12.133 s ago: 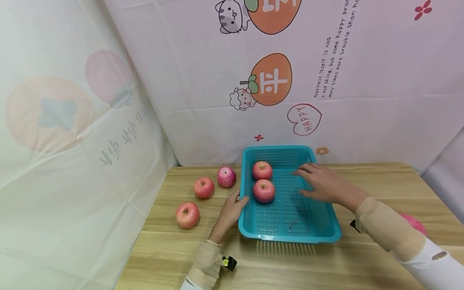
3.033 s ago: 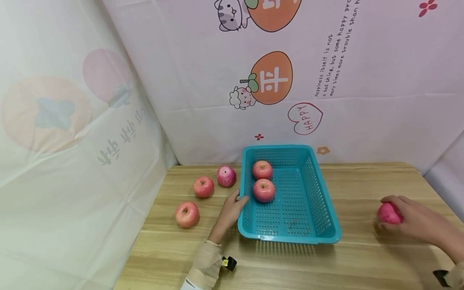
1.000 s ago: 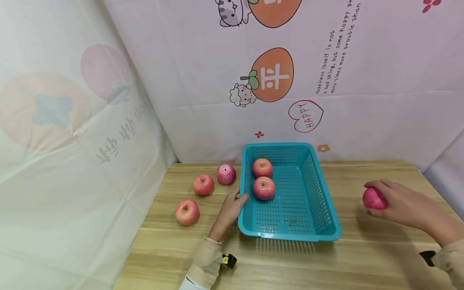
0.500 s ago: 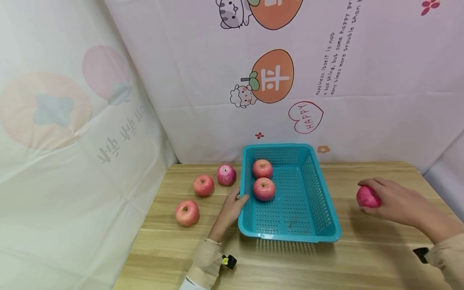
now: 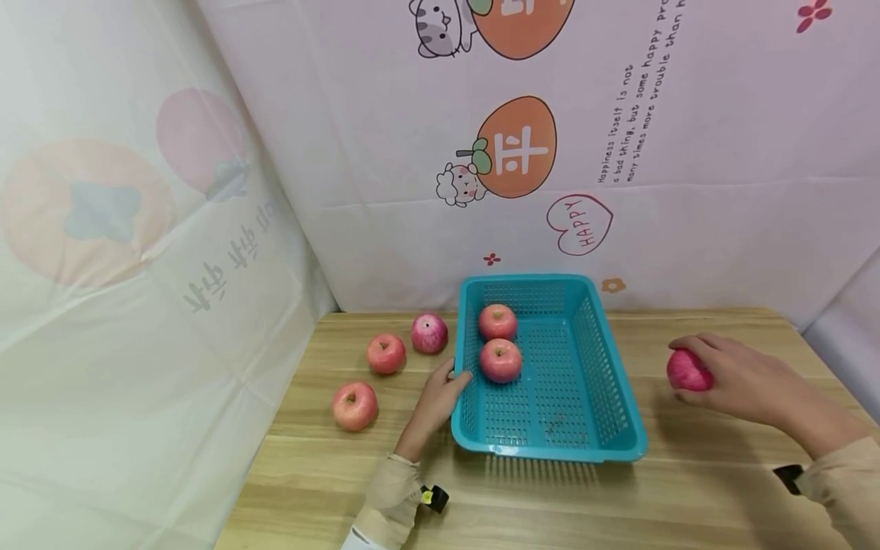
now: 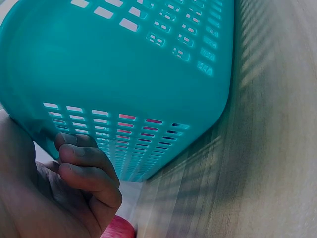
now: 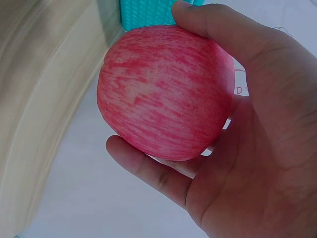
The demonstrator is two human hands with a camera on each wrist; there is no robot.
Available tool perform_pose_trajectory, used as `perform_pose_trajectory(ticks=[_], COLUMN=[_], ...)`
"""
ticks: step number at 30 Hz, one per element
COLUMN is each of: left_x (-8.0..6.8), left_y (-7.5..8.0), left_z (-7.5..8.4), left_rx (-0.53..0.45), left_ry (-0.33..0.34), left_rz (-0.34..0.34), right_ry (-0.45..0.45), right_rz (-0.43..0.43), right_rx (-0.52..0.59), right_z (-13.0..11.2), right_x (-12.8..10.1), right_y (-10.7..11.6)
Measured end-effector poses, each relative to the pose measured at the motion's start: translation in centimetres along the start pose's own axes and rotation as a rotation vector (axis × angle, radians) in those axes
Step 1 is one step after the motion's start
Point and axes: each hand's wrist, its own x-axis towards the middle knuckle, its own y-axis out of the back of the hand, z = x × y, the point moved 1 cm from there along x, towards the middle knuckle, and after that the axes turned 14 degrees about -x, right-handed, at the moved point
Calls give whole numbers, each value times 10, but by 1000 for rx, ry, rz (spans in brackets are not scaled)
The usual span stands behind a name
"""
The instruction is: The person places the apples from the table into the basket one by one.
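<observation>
While the left hand [image 5: 440, 393] grips the basket [image 5: 605, 428] at its left wall, the right hand [image 5: 745, 378] holds an apple [image 5: 686, 371] curled in fingers and thumb above the table [image 5: 687, 489], right of the basket, so the basket lies to its left.

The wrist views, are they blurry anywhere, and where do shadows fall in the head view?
Left wrist view: the table is streaked with blur, while the basket wall stays fairly sharp. Right wrist view: the apple in the right hand is crisp, the background smeared. Head view: evenly lit, soft shadows under the basket's near rim and the right hand.
</observation>
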Motion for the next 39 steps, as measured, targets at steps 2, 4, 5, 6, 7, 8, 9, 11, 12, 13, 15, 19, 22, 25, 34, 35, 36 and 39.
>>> perform_pose_trajectory(ticks=[2, 4, 5, 6, 7, 8, 9, 11, 12, 13, 15, 19, 22, 25, 34, 35, 36, 39], left_x=[0, 0, 0, 0, -1, -1, -1, -1, -1, -1, 0, 0, 0, 0, 1, 0, 0, 0], left_y=[0, 0, -1, -1, -1, -1, -1, 0, 0, 0, 0, 0, 0, 0, 0, 0, 0, 0], left_z=[0, 0, 0, 0, 0, 0, 1, 0, 0, 0, -1, 0, 0, 0, 0, 0, 0, 0], left_rx=[2, 2, 2, 0, -1, -1, -1, 1, 2, 3, 4, 2, 0, -6, -7, -6, -3, 0], left_ry=[6, 4, 7, 6, 5, 4, 3, 5, 6, 7, 11, 17, 16, 13, 5, 6, 7, 9], left_rz=[2, 3, 5, 4, 4, 4, 4, 7, 7, 8, 9, 11, 10, 7, 2, 3, 3, 3], right_ry=[0, 1, 1, 0, -1, -1, -1, 2, 3, 4, 5, 6, 8, 11, 26, 29, 31, 37], right_rz=[-2, -3, -7, -6, -5, -8, -7, -7, -7, -5, 2, 5, -10, -18, -17, -16, -15, -14], right_rx=[1, 3, 4, 5, 6, 9, 11, 12, 12, 13, 12, 10, 10, 16, 24, 23, 24, 23], right_z=[-1, -2, -3, -3, -4, -4, -5, -6, -6, -7, -8, -12, -14, -15, -22, -23, -24, -27], right_x=[1, 2, 2, 3, 3, 4, 4, 5, 6, 6, 8, 11, 14, 16, 23, 24, 25, 28], right_y=[0, 0, 0, 0, 0, 0, 0, 0, 0, 1, 2, 4, 5, 7, 14, 14, 15, 17])
